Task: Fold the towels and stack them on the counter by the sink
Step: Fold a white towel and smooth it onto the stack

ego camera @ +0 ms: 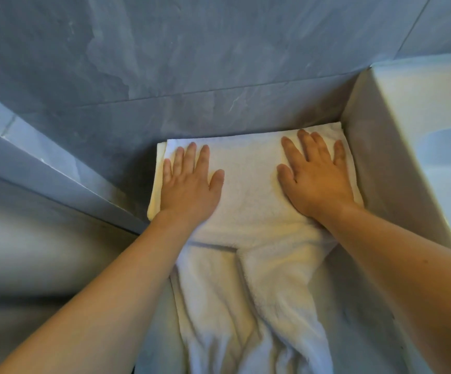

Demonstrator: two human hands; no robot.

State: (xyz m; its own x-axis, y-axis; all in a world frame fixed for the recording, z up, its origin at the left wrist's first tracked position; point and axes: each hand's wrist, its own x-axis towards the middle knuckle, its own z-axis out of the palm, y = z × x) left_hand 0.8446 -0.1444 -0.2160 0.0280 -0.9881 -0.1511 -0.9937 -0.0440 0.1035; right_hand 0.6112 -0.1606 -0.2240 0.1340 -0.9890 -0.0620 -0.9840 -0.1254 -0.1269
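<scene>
Grey tiled wall (219, 49) closes the far side, white sink (421, 125) boxes in the right and a ledge (43, 163) the left, so the counter (359, 306) is just a narrow slot w/ little side room. White towel (248, 184) fills it, near end rumpled toward the person, atop a cream folded towel (157, 184) showing at left. Left hand (189, 184) & right hand (316, 174) press flat on the white towel, fingers straight, slightly spread.

— What sort of room does this look like?
— A bathroom: grey marbled wall tiles (192, 49) (large slabs, thin seams), a white basin (421, 125) at the right, and white terry towels (248, 184) on the narrow tabletop (359, 265) beside it.
</scene>
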